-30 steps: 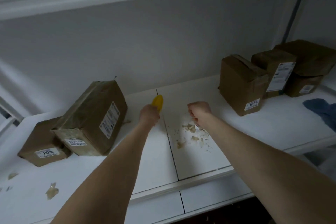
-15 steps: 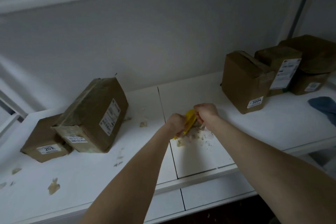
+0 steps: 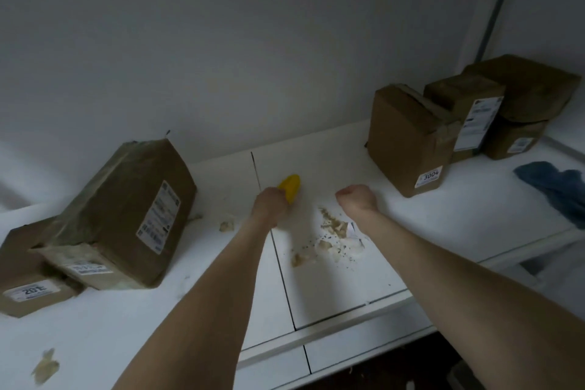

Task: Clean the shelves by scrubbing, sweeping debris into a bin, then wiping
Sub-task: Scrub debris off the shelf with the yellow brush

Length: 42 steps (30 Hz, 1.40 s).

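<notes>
My left hand (image 3: 271,204) grips a yellow brush (image 3: 290,186) at the seam of the white shelf (image 3: 427,231), its tip pointing toward the back wall. My right hand (image 3: 356,199) is curled into a fist a short way to the right. A thin white sheet (image 3: 352,228) pokes out from under its wrist, and the hand seems to hold it. Beige crumbs and dark specks of debris (image 3: 329,239) lie on the shelf between my two forearms. One loose crumb (image 3: 227,225) sits left of my left wrist.
Two brown boxes (image 3: 126,218) lean together at the left. Several brown boxes (image 3: 408,142) stand at the back right. A blue cloth (image 3: 557,187) lies at the far right. A beige stain (image 3: 46,369) marks the near left shelf.
My left hand has drawn the yellow brush back up and to the left, away from my right hand and the debris. The debris pile is now uncovered.
</notes>
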Each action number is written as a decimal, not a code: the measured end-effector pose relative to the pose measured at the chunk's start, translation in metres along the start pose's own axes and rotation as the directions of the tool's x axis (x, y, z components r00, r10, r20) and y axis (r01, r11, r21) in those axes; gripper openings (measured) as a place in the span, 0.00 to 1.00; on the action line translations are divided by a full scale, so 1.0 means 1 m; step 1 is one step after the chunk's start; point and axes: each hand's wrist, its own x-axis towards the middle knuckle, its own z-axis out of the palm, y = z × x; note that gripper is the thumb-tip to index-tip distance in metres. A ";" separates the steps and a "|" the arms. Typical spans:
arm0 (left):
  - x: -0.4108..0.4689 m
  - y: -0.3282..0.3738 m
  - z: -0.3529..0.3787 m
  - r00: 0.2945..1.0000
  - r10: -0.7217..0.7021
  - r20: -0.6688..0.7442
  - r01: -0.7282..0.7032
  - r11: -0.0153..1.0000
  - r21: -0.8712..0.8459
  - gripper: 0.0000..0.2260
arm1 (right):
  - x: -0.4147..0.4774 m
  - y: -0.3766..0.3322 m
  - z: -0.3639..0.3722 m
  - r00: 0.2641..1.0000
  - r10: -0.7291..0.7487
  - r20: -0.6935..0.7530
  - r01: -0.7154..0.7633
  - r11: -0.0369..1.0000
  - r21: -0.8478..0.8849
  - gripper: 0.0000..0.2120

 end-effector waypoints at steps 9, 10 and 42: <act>-0.023 0.006 0.011 0.953 0.197 0.231 -0.178 0.979 -0.101 0.17 | 0.002 -0.023 0.006 0.997 -0.055 -0.057 0.049 0.994 -0.102 0.14; -0.020 0.004 0.005 0.967 0.198 0.160 -0.176 0.974 -0.145 0.17 | 0.001 -0.025 0.004 0.997 -0.057 -0.057 0.051 0.994 -0.097 0.14; -0.041 -0.008 0.018 0.993 -0.002 0.116 0.024 0.983 -0.184 0.15 | -0.025 0.017 -0.005 0.999 0.041 0.030 -0.038 0.996 -0.083 0.09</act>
